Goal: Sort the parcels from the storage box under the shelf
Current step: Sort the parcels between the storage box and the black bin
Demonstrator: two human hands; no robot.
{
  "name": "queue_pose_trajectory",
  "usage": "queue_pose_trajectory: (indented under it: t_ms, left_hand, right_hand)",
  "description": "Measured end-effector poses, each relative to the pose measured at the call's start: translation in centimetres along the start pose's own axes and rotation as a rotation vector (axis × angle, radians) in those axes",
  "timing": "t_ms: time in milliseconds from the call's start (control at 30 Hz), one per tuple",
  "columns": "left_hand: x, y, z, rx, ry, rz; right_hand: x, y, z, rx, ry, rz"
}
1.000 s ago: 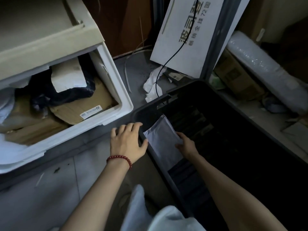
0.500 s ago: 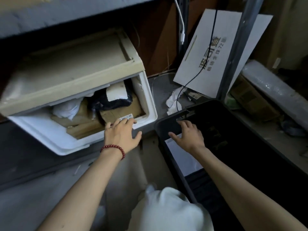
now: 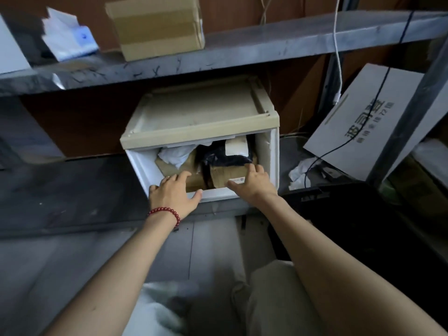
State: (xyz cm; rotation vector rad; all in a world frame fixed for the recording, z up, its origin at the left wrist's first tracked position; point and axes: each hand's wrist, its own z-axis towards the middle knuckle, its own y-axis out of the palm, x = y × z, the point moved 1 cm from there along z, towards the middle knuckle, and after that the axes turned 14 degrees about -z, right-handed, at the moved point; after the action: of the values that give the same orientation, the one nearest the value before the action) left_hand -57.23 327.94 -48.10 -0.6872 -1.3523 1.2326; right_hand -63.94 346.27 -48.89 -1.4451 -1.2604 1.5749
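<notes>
Parcels lay crammed in the storage box. I saw my left hand spread flat on its front rim; my right hand, just beside, reached inside, unclenched, touching the brown parcel beneath.

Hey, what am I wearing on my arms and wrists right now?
The left forearm and right forearm are bare, with no sleeves in view. A red bead bracelet circles the left wrist. The right wrist carries nothing; no gloves or watch show.
</notes>
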Motion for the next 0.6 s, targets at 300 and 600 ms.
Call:
queue_pose_trajectory:
  t_ms: [300, 600]
  left_hand:
    - [-3.8, 1.7, 0.7, 0.043, -0.269, -0.248]
    - [-7.5, 1.7, 4.3, 0.072, -0.323, -0.272]
  right_hand:
    - [-4.5, 3.8, 1.7, -0.045, -0.187, 0.106]
    - [-1.9, 4.8, 6.2, 0.045, 0.012, 0.212]
